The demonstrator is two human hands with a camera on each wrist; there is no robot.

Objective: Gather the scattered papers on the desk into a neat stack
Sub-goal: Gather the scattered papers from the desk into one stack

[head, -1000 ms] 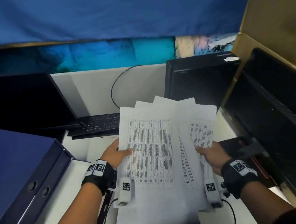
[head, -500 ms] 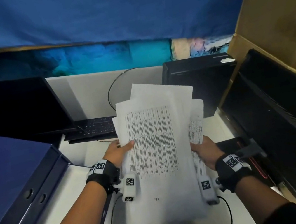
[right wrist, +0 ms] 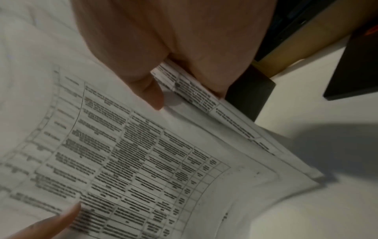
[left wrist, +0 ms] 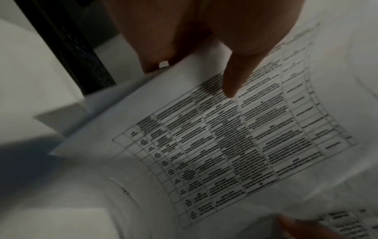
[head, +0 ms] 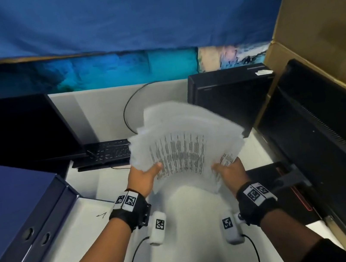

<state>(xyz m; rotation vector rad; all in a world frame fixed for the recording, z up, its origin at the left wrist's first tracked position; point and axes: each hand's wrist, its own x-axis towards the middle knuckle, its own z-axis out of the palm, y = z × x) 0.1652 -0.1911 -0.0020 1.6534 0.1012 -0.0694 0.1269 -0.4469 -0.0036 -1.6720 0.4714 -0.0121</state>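
A sheaf of white printed papers [head: 184,151] with tables of text is held above the white desk [head: 258,146], blurred and bowed, its lower part curving down toward me. My left hand [head: 145,176] grips the papers' left edge, thumb on the top sheet [left wrist: 231,90] and fingers beneath. My right hand [head: 228,169] grips the right edge [right wrist: 196,90], thumb on top [right wrist: 153,97] and fingers behind. Several sheet edges fan out unevenly at the top and right of the papers [right wrist: 266,145].
Blue binders [head: 10,213] lie at the left, with a white sheet [head: 85,215] beside them. A dark monitor [head: 15,130] and keyboard [head: 109,151] stand behind. A black computer case [head: 230,99] and black equipment [head: 327,140] crowd the right, under a cardboard box [head: 326,16].
Both hands moved closer together and lifted the papers off the desk. The spread sheets have drawn together and now bow and blur in motion.
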